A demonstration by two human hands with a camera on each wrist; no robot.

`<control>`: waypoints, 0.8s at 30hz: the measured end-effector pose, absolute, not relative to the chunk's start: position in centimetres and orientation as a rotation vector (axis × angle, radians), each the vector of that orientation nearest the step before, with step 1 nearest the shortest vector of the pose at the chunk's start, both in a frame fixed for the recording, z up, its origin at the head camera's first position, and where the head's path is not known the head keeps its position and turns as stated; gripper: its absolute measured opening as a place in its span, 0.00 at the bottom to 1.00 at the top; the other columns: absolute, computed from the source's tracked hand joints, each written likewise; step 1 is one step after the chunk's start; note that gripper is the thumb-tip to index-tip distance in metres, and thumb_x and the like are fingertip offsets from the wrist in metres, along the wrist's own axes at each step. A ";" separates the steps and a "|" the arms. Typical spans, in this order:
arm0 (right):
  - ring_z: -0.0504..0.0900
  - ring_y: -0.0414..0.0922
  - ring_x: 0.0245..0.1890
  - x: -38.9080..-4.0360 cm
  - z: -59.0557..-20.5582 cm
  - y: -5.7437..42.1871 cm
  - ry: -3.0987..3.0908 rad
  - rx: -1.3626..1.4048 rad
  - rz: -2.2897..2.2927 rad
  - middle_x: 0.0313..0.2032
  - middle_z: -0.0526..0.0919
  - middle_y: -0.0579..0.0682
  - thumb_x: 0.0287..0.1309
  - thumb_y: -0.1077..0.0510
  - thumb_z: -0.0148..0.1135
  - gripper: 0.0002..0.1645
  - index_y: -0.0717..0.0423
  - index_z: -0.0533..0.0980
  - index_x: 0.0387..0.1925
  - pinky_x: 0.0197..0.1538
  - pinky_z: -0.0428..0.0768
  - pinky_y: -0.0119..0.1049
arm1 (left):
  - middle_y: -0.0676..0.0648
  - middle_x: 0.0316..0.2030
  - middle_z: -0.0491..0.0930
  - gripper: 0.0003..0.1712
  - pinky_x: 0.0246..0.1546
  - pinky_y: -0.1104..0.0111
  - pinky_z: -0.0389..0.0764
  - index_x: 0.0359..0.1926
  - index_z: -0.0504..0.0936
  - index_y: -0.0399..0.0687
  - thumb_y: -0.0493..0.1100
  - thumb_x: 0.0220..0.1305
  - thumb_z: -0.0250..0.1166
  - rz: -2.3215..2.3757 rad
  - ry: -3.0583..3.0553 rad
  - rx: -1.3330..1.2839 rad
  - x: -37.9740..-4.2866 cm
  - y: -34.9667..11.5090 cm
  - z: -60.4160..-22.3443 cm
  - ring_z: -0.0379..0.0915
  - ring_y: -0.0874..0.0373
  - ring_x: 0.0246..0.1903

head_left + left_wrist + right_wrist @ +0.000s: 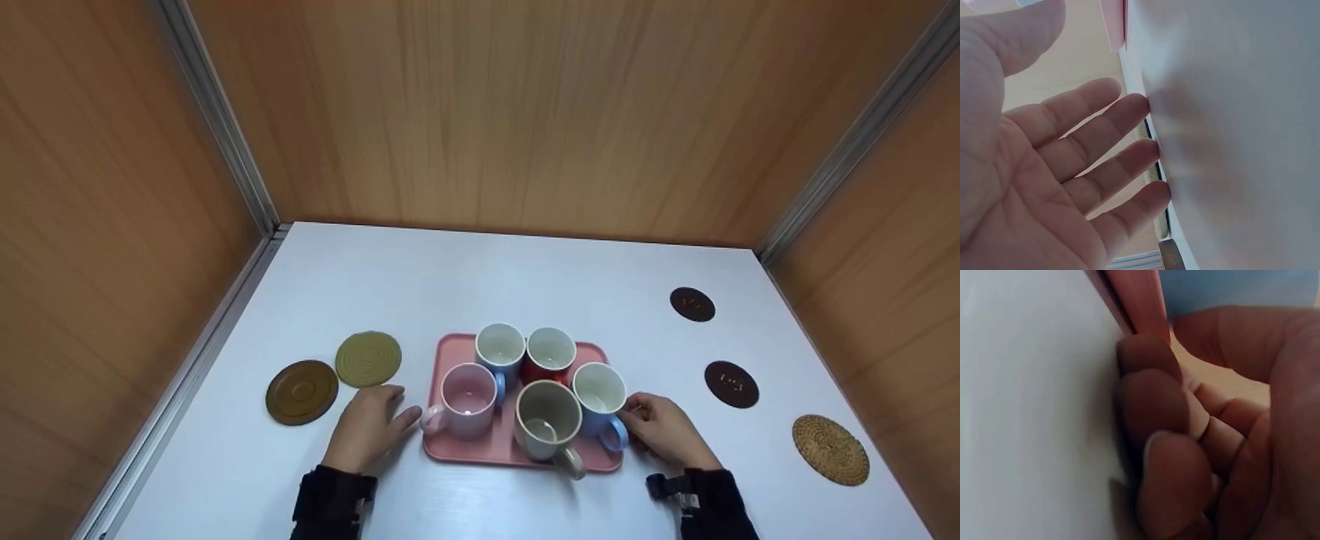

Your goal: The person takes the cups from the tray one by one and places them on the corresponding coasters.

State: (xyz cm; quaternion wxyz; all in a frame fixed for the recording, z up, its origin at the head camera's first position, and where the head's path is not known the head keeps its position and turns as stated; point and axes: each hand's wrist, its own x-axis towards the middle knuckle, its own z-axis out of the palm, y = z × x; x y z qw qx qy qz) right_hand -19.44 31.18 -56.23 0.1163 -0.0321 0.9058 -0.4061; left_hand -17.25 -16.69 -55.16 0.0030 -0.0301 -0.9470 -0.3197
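Note:
A pink tray (pixel 501 435) bears several mugs. At its front left stands a pink mug (pixel 466 420), with a grey-beige mug (pixel 547 420) at front centre. On the right is a white-lined mug with a blue handle (pixel 600 401). Behind them are another blue mug (pixel 500 352) and a red one (pixel 550 356). My right hand (pixel 660 431) pinches the tray's right edge between thumb and curled fingers. My left hand (pixel 369 427) lies left of the tray, fingers spread and thumb pointing at the pink mug's handle. Its fingertips (pixel 1151 152) are right at the tabletop.
An olive coaster (pixel 368 359) and a brown coaster (pixel 301 392) lie on the left. Two dark round coasters, one far (pixel 692 304) and one nearer (pixel 731 384), and a woven coaster (pixel 830 450) lie on the right. Wooden panels (pixel 480 112) wall the white table.

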 end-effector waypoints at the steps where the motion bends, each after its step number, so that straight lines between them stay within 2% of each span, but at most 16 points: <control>1: 0.78 0.41 0.19 -19.4 -56.2 31.2 2.648 -0.101 -1.191 0.22 0.81 0.44 0.71 0.46 0.68 0.17 0.56 0.83 0.45 0.24 0.76 0.34 | 0.35 0.58 0.86 0.28 0.68 0.43 0.75 0.61 0.85 0.34 0.51 0.70 0.73 -1.004 -2.969 -0.096 -17.3 -16.7 -55.1 0.79 0.36 0.65; 8: 0.77 0.39 0.23 -19.4 -56.1 31.5 2.624 -0.134 -1.201 0.25 0.80 0.43 0.68 0.50 0.71 0.14 0.56 0.85 0.44 0.30 0.75 0.32 | 0.32 0.57 0.85 0.31 0.68 0.42 0.74 0.61 0.83 0.32 0.52 0.69 0.74 -0.880 -2.968 -0.087 -17.3 -16.6 -55.1 0.78 0.34 0.64; 16: 0.77 0.39 0.20 -19.5 -56.4 31.7 2.585 -0.109 -1.263 0.24 0.82 0.44 0.66 0.51 0.72 0.13 0.57 0.85 0.44 0.26 0.75 0.31 | 0.26 0.68 0.76 0.39 0.74 0.39 0.67 0.68 0.76 0.27 0.53 0.69 0.73 -0.739 -2.989 -0.058 -17.1 -17.2 -54.7 0.69 0.29 0.71; 24: 0.77 0.40 0.20 -19.5 -56.6 31.7 2.544 -0.093 -1.310 0.25 0.82 0.44 0.67 0.49 0.73 0.16 0.58 0.84 0.46 0.24 0.76 0.32 | 0.25 0.69 0.74 0.42 0.74 0.40 0.67 0.69 0.74 0.25 0.54 0.68 0.74 -0.735 -3.020 -0.054 -17.2 -17.3 -54.8 0.69 0.28 0.71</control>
